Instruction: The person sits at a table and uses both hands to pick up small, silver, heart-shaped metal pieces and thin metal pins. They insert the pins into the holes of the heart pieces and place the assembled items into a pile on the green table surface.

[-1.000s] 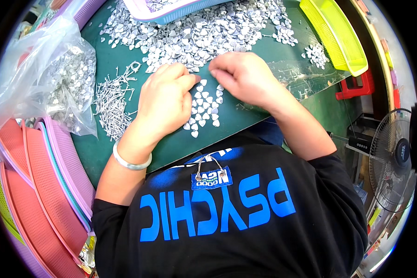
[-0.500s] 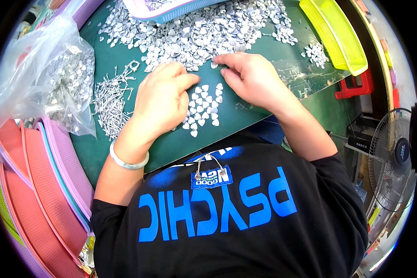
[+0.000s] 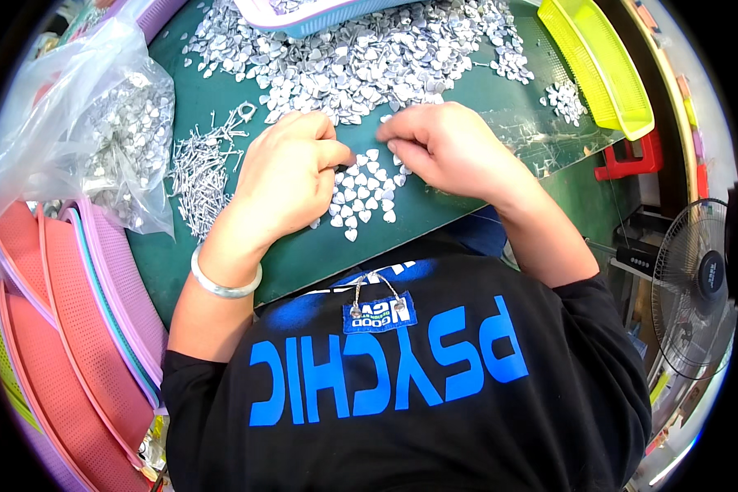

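Observation:
A small group of silver heart-shaped pieces (image 3: 365, 193) lies spread one deep on the green table between my hands. My left hand (image 3: 293, 174), with a pale bangle (image 3: 225, 289) at its wrist, rests curled at the left side of this group. Its index fingertip touches the group's upper left edge, and whatever the curled fingers hold is hidden. Bent inward at the upper right of the group is my right hand (image 3: 451, 152), thumb and index drawn close together. Slight blur hides what lies at its fingertips. Beyond both hands spreads a large heap of the same hearts (image 3: 344, 78).
Small metal pins (image 3: 201, 184) lie piled left of my left hand, beside a clear plastic bag (image 3: 131, 139) of hearts. A blue-and-pink basket (image 3: 303, 20) sits on the heap. Right stand a yellow-green basket (image 3: 603, 74), a red stool (image 3: 631, 160) and a fan (image 3: 693, 283); stacked baskets (image 3: 74, 328) fill the left.
My right hand has drawn slightly nearer to me, its index fingertip lower and closer to the small group. My left hand stays nearly in place. The whole view has shifted a little.

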The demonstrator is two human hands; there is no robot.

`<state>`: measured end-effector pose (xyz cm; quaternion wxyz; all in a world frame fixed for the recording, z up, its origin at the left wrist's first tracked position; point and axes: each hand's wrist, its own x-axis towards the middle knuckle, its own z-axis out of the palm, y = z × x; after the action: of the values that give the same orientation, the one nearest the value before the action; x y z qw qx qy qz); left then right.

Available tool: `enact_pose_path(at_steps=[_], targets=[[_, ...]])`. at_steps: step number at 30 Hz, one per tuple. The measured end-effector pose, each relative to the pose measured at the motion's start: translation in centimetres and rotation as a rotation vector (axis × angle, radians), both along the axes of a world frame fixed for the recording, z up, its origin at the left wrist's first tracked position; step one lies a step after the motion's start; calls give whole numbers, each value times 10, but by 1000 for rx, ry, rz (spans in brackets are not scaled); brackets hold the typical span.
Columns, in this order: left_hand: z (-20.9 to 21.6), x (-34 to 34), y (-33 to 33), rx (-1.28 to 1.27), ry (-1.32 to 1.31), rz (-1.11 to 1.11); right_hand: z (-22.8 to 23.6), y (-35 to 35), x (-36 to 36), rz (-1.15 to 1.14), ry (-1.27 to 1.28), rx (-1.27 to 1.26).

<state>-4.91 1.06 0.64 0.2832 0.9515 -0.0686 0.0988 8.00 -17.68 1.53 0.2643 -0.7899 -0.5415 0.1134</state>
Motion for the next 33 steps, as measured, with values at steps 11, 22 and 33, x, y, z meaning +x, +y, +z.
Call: enact_pose_path(at_steps=[11, 22, 33], targets=[[-7, 2, 1, 169, -80, 258, -4, 9, 2, 63, -93, -65], [-7, 2, 1, 117, -116, 191, -1, 17, -2, 21, -89, -110], [-11, 7, -3, 93, -127, 208, -3, 26, -10, -17, -72, -61]])
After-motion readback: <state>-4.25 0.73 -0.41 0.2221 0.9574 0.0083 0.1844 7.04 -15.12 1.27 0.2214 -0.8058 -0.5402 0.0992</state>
